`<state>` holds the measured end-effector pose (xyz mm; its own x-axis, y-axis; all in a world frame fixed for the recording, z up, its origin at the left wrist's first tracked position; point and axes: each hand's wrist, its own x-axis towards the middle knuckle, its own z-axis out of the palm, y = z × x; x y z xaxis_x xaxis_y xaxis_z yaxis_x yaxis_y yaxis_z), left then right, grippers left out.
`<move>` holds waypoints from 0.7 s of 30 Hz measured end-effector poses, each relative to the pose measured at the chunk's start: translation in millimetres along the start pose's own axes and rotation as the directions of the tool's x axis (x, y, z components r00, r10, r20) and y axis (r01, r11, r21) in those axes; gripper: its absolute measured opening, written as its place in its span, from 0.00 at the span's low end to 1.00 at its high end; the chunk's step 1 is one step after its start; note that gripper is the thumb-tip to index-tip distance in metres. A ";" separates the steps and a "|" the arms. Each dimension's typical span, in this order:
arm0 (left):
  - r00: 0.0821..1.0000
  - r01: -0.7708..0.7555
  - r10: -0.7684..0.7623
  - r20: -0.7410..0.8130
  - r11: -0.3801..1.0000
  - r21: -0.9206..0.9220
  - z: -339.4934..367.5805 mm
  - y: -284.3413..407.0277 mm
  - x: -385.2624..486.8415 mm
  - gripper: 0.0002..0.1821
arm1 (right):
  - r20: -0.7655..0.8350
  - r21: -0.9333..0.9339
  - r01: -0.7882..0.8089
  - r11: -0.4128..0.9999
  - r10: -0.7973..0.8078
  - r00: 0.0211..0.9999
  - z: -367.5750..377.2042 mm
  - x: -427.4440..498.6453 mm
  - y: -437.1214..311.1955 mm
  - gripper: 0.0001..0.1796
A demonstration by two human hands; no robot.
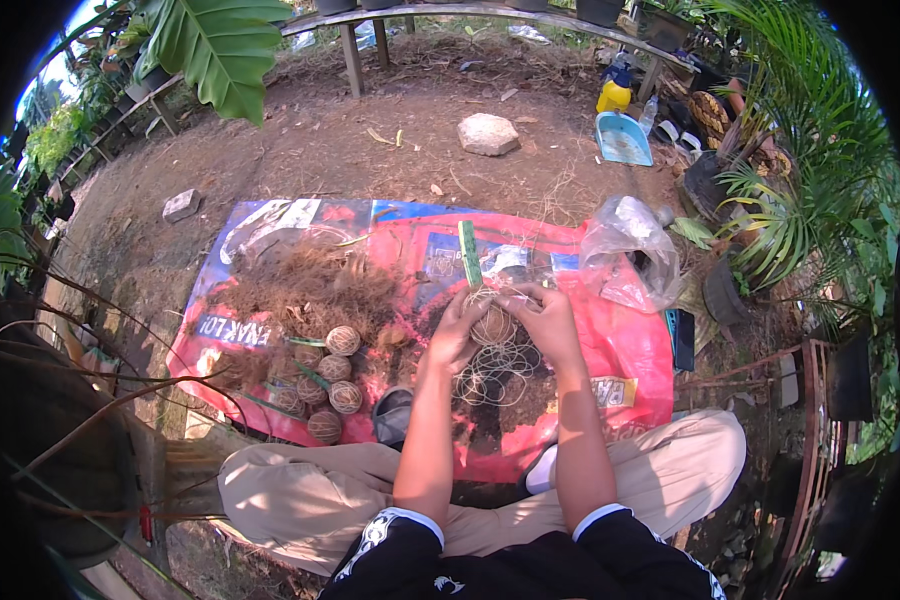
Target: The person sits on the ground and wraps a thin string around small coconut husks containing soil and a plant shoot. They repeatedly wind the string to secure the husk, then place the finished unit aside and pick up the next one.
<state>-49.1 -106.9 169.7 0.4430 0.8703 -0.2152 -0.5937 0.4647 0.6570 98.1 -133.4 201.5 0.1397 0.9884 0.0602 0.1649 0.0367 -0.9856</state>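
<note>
Between my two hands is a brown fibre ball [493, 327] partly wrapped in pale string, with a green stem piece [469, 253] standing up from it. My left hand [456, 330] grips the ball and the stem's base from the left. The fingers of my right hand [544, 319] pinch the string at the ball's upper right. Loose loops of pale string [495, 375] hang below the ball. Several string-wrapped balls [343, 340], some with green stems, lie to the left on a red and blue plastic banner [630, 352], beside a heap of brown fibre [300, 289].
A clear plastic bag [634, 259] and a phone [681, 340] lie to the right. Beyond the banner are a rock [488, 134], a blue dustpan [624, 139] and a yellow spray bottle [613, 96]. Potted plants stand at the right; a grey cap-like item [392, 415] is near my legs.
</note>
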 end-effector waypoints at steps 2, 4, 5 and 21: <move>1.000 -0.012 0.013 0.028 0.999 -0.030 0.5 2.4 -1.7 0.23 | -0.012 -0.029 0.002 1.000 -0.003 1.000 1.3 -0.9 -3.3 0.11; 0.999 -0.015 0.016 0.028 0.999 -0.034 0.2 4.7 -3.7 0.24 | -0.020 -0.056 0.001 0.998 -0.002 1.000 1.9 -1.4 -4.8 0.10; 1.000 -0.009 0.010 0.017 1.000 -0.027 -0.2 5.3 -4.9 0.24 | -0.021 -0.073 0.000 0.997 -0.002 1.000 2.1 -1.2 -4.6 0.09; 0.978 -0.133 0.160 0.132 0.973 -0.187 -23.0 -5.7 8.5 0.18 | 0.314 -0.058 0.071 0.996 -0.050 0.948 -7.5 -9.1 -20.5 0.09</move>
<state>-57.3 -98.4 147.4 0.4275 0.9040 -0.0102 -0.7626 0.3666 0.5330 100.8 -144.3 222.4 -0.1825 0.9816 0.0566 0.2305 0.0987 -0.9680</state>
